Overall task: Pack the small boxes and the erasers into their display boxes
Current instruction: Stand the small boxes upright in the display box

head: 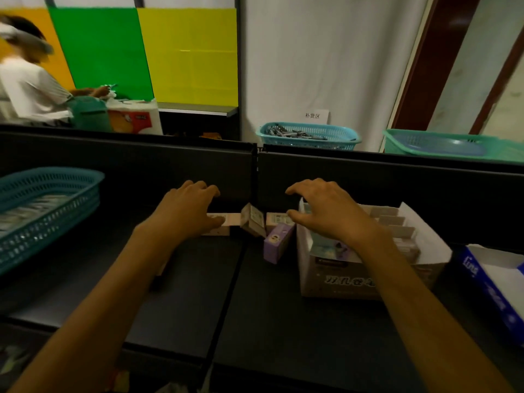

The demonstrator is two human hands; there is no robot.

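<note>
Head view: both hands are reaching forward over the dark shelf (181, 302), set apart, fingers spread and loosely curved, gripping nothing. Left hand (188, 212) is hovering over a pale small box (219, 226) lying flat, long axis left-right. Right hand (326, 211) is hanging above the white display box (340, 275), nearer the purple small box (277, 243), which is lying between the hands, long axis running front-to-back, near end pointing toward the person. A tilted small box (253, 221) is leaning just behind it.

Purple small box (276, 243), teal basket (42, 211)
</note>
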